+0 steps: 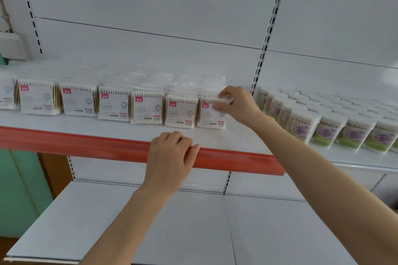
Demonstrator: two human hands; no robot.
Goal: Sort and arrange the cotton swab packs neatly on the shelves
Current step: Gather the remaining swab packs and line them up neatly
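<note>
The white back panel (150, 6) and two shelves fill the view: the upper shelf (215, 137) carries all the stock, while the lower shelf (150, 221), nearer, shows none.

The job looks nearly done. A row of white packs (114, 103) stands upright and side by side along the upper shelf from the left. To the right, past the slotted upright (260, 60), rose packs (327, 131) stand in tidy ranks running back. What seems left is squaring the end pack (210, 117), the rightmost of the white row, and perhaps filling the bare stretch of shelf to its right.

The panel and shelves are flat, matte painted metal. A glossy red strip (86, 145) runs along the upper shelf's near edge. The white packs are squarish clear film pouches with crinkled, shiny tops, paper labels and wooden sticks showing at the sides. The rose packs are rounder, with white lids.

The right hand (239, 103) pinches the end pack's top film between thumb and fingertips, clamped together on it. The left hand (170, 157) rests on the strip, fingers bent together over its edge, thumb lying along it.
</note>
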